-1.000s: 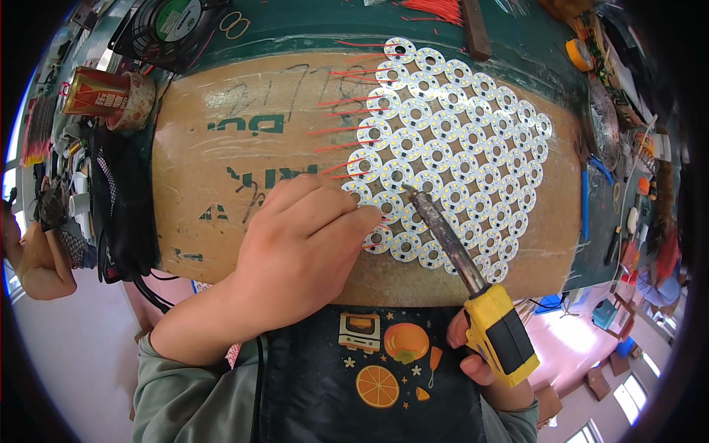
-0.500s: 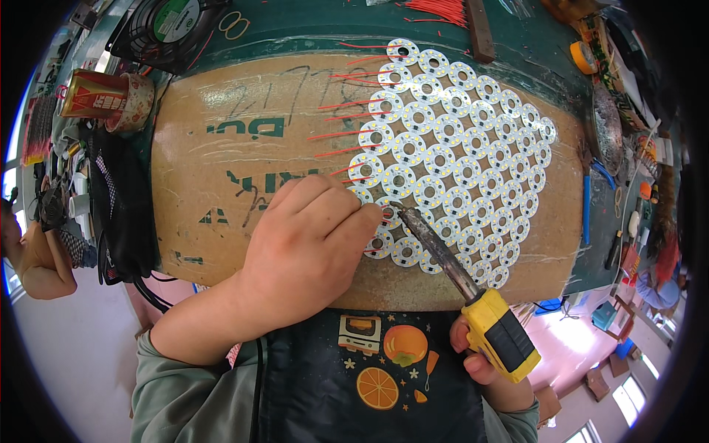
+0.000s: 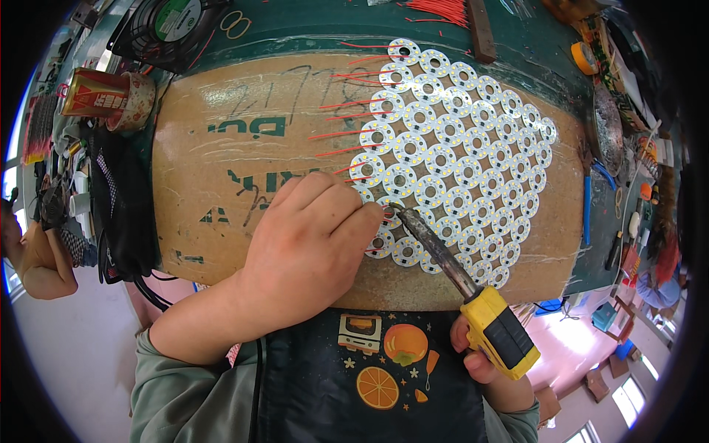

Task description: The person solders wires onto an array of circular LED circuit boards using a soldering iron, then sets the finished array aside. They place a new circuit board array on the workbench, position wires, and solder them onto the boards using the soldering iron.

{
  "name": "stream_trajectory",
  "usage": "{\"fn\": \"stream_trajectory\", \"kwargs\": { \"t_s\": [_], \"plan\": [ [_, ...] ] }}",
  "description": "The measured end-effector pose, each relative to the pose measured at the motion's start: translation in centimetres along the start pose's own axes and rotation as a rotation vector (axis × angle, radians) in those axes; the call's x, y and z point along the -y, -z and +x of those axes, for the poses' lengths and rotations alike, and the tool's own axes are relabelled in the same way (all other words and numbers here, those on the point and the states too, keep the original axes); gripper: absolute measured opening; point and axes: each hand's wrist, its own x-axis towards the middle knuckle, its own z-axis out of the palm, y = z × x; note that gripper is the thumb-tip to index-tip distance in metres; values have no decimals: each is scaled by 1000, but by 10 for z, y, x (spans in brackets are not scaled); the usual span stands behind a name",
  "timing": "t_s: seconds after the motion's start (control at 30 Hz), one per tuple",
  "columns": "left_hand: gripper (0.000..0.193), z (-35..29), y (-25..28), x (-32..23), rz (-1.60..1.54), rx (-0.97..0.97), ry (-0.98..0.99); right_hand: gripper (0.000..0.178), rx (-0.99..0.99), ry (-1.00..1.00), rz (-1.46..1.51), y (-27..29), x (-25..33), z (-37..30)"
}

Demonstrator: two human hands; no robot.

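Observation:
My right hand [image 3: 477, 353] grips the yellow and black handle of a soldering iron [image 3: 443, 260]. Its bent dark tip touches a round white LED board near the left edge of the sheet of joined LED boards [image 3: 441, 159]. Right beside that tip, my left hand [image 3: 310, 247] is closed in a pinch on a red wire [image 3: 386, 214], of which only a short end shows. My left fingers hide part of the nearest boards. Several boards farther up the left edge carry pairs of red wires [image 3: 336, 135] pointing left.
Under the boards lies a brown cardboard sheet [image 3: 199, 159] on a green table. A black fan [image 3: 173, 22], a gold-red can [image 3: 92, 94] and a black bag [image 3: 122, 199] stand left. A dark bar [image 3: 481, 33], red wires [image 3: 437, 9], orange tape [image 3: 583, 57] and blue-handled pliers [image 3: 587, 210] lie far and right.
Almost nothing differs. The soldering iron's tip has shifted very slightly left at the same board, and my left hand keeps its place.

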Motion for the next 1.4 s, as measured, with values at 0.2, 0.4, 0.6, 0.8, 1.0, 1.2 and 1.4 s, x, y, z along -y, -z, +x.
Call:
{"fn": "stream_trajectory", "kwargs": {
  "t_s": [0.2, 0.4, 0.6, 0.8, 1.0, 1.2, 1.4],
  "plan": [
    [32, -1, -3, 0, 5, -11, -1, 39, -68, -5, 133, -4, 3, -2],
    [32, 1, 9, -5, -2, -21, -3, 41, -48, -6, 101, 1, -1, -10],
    [37, -4, 2, -7, -41, -45, -76, 47, -24, 4, 24, 3, -8, -15],
    [36, -5, -1, -7, 3, -34, -85, 53, 64, -3, -20, 9, -20, -20],
    [35, -5, -4, -8, 48, -35, -90, 55, 35, 3, 14, 6, -17, -19],
    [33, -4, -3, -10, 48, -10, -84, 53, 35, -27, 18, 4, -12, -15],
    [33, -3, -1, -10, 47, 4, -82, 49, 29, -13, -3, 6, -13, -16]
  ]
}}
